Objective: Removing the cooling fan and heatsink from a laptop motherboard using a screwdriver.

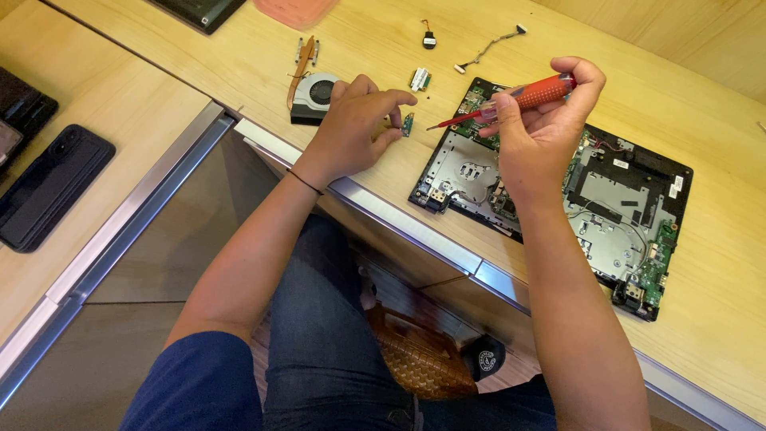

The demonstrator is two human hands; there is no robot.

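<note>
The left hand [355, 128] pinches a small green board [408, 124] just left of the opened laptop [606, 215] (clear of its chassis), while the right hand [542, 128] has its grip closed on a red screwdriver [519, 100].

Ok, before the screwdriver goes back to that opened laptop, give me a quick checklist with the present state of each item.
1. Screwdriver held in right hand: ok, red handle gripped, tip free in the air.
2. Small green board secured: ok, pinched in left hand fingertips.
3. Opened laptop flat on the table: ok, though its near edge sits close to the table's rim.
4. Removed fan out of the way: ok, behind the left hand.
5. Loose cable and small connector part apart from the work: ok.
6. Screws accounted for: cannot tell, too small.
</note>
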